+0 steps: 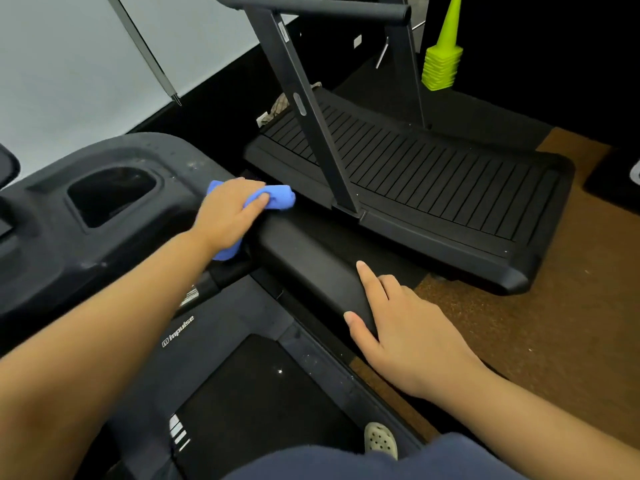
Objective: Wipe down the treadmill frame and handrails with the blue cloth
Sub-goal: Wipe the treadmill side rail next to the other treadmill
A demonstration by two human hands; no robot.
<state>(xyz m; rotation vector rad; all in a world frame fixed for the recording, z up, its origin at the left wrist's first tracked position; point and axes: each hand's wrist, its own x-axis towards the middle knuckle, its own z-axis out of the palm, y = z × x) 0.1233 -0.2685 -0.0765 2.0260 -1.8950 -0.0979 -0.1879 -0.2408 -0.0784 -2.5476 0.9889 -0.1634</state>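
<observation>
Under my feet stood the treadmill [214, 341], its dark grey frame smooth, speckled with pale dust, and printed with a white logo. Its matte black belt [263, 393] ran down the middle. Ahead on my left rose the moulded plastic console [52, 237], rounded at the corners, dusty, with a deep cup recess [110, 195] sunk into it.

Beyond it on the right sat a second, curved treadmill [433, 178], its running surface made of narrow black slats. It rested partly on the brown, grainy floor [554, 306].

Between the two machines ran my treadmill's right handrail [311, 261], a broad, black bar with a flat top and rounded edges.

My right hand [412, 337] rested on the near end of that handrail. The forefinger lay straight along the top, the thumb reached down the inner side, and the other fingers bent over the outer edge.

My left hand [228, 216] reached to where the handrail met the console and gripped the blue cloth [282, 197] against it. The fingers were held together and curled over the cloth. It was soft and bunched into a roll, poking out past my fingertips and again below my wrist.

Farther back stood a stack of lime-green ribbed cones [441, 64]. One pale perforated clog [381, 439] showed at the belt's edge.
</observation>
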